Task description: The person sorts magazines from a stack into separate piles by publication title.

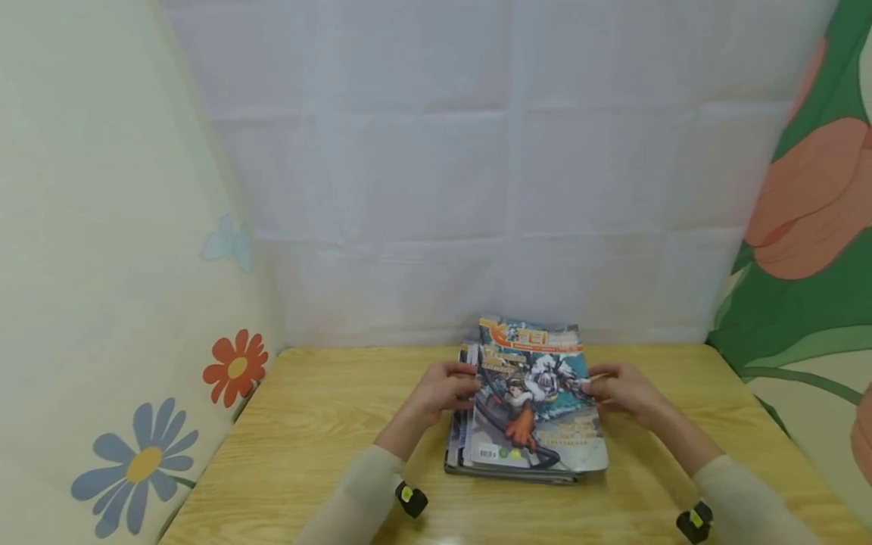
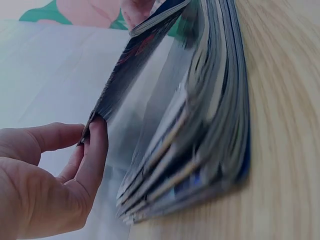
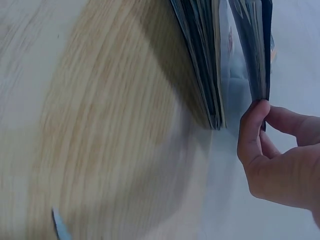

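Note:
A magazine point(image 1: 534, 409) with a colourful illustrated cover is held between both hands, raised over a stack of magazines point(image 1: 455, 446). My left hand point(image 1: 441, 390) pinches its left edge between thumb and fingers. At the opposite edge, my right hand point(image 1: 623, 391) grips it the same way. The left wrist view shows a gap between the lifted magazine point(image 2: 117, 82) and the uneven page edges of the stack point(image 2: 222, 100). In the right wrist view, the held magazine point(image 3: 257, 50) also stands apart from the stack point(image 3: 202, 60).
The stack rests on a wood-grain table point(image 1: 341, 409), near its back edge. Behind it hangs a creased white cloth point(image 1: 409, 189). Flower-patterned cloths stand at the left point(image 1: 102, 265) and right point(image 1: 804, 219).

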### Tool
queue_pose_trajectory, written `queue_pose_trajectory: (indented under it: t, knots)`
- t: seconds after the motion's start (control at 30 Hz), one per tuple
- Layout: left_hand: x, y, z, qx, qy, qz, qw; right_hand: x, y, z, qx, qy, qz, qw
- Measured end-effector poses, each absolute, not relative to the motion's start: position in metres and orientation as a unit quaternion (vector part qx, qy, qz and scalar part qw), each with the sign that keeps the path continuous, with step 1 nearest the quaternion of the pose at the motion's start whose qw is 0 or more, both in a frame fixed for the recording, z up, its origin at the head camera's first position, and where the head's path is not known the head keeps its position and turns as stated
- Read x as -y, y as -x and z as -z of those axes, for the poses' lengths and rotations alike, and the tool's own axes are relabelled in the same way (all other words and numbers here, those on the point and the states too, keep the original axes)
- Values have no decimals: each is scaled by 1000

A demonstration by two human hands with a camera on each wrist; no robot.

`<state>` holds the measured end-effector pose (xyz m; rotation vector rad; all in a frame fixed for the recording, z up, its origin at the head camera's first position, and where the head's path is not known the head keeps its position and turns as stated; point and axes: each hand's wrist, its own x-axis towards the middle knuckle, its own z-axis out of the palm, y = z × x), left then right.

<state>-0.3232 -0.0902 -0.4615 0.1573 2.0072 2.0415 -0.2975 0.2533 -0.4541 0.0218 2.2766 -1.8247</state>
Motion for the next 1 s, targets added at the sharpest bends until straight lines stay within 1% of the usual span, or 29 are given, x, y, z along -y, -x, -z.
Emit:
queue_pose_trajectory:
  t: [0.03, 0.27, 0.57, 0.8, 1.0]
  knots:
    - [92, 326, 464, -686, -60, -711, 143, -252, 296, 453, -781, -10, 616, 105]
    - [66, 332, 468, -663, -69, -727, 165, -280, 296, 446, -799, -14, 595, 83]
    - [15, 337, 472, -635, -78, -741, 203, -328, 285, 436, -818, -11, 572, 64]
    - [-25, 340, 477, -615, -60, -751, 234, -363, 283, 438, -835, -19, 547, 49]
    - [-61, 341, 477, -605, -38, -758, 243, -390, 286, 437, -856, -37, 514, 42]
